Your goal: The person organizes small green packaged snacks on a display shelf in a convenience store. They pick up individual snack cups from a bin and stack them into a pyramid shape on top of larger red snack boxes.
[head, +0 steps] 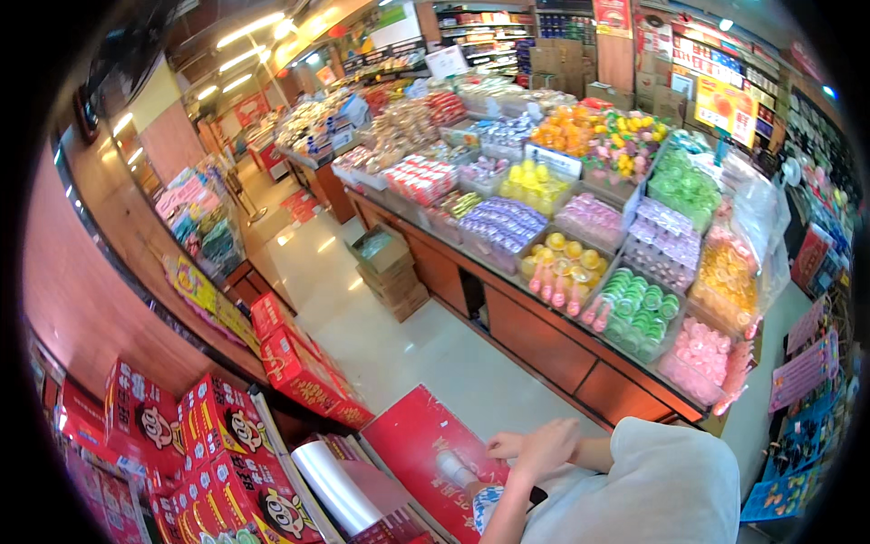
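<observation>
My left hand (554, 438) lies across my right wrist, in front of my body. Beyond it my right hand (504, 446) shows with its fingers partly curled; no object is visible in it. Whether the left fingers grip the wrist is hidden. A small dark flat object (537, 498), too covered to identify, lies against the pale shirt (652, 483) beside my left forearm. Below the hands show blue-and-white patterned shorts (486, 504) and a white shoe or sock (450, 465) on a red floor mat (421, 435).
A wooden display counter (537, 340) carries open bins of wrapped sweets and jelly cups (635, 306). Cardboard boxes (389, 272) are stacked against it. Red gift boxes (309, 374) and milk cartons (228, 469) stand left, near a plastic film roll (336, 486). Tiled floor (319, 272) runs between.
</observation>
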Demonstrator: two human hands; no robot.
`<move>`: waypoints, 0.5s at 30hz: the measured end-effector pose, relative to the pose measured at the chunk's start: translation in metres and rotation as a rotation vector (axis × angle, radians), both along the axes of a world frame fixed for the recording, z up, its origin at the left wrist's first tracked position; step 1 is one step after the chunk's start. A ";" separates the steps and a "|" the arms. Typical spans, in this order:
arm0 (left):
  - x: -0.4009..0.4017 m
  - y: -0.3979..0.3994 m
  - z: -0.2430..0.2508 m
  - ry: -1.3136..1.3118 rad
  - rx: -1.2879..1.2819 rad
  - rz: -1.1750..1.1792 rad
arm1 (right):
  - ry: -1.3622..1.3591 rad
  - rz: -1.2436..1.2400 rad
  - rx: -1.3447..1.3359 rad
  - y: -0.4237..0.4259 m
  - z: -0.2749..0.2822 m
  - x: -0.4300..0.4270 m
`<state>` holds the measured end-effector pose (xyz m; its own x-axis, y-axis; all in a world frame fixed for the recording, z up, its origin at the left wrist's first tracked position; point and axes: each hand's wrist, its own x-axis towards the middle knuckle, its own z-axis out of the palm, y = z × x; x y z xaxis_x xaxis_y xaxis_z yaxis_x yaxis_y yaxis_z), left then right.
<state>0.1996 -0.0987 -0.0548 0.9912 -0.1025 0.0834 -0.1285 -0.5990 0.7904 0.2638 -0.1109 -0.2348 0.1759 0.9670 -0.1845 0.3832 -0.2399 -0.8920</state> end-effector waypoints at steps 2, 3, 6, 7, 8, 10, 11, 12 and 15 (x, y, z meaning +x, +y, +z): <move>0.011 -0.030 -0.005 -0.047 0.086 -0.206 | 0.154 -0.146 -0.069 -0.041 0.007 0.013; 0.013 -0.041 0.002 0.027 0.025 -0.306 | 0.235 -0.202 -0.087 -0.053 0.013 0.016; 0.022 -0.073 -0.006 0.103 0.041 -0.457 | 0.429 -0.345 -0.075 -0.088 0.013 0.030; 0.023 -0.081 -0.004 0.107 0.085 -0.434 | 0.416 -0.434 -0.077 -0.099 0.004 0.037; 0.027 -0.095 -0.003 0.101 0.126 -0.470 | 0.405 -0.583 -0.076 -0.123 -0.002 0.043; 0.039 -0.119 -0.019 0.150 0.139 -0.604 | 0.436 -0.712 -0.053 -0.156 -0.014 0.044; 0.024 -0.108 -0.022 0.228 0.135 -0.551 | 0.504 -0.581 -0.023 -0.140 -0.008 0.034; 0.031 -0.122 -0.020 0.186 0.096 -0.640 | 0.489 -0.654 0.150 -0.173 -0.011 0.042; 0.030 -0.141 -0.010 0.253 0.101 -0.629 | 0.448 -0.784 0.035 -0.190 0.002 0.043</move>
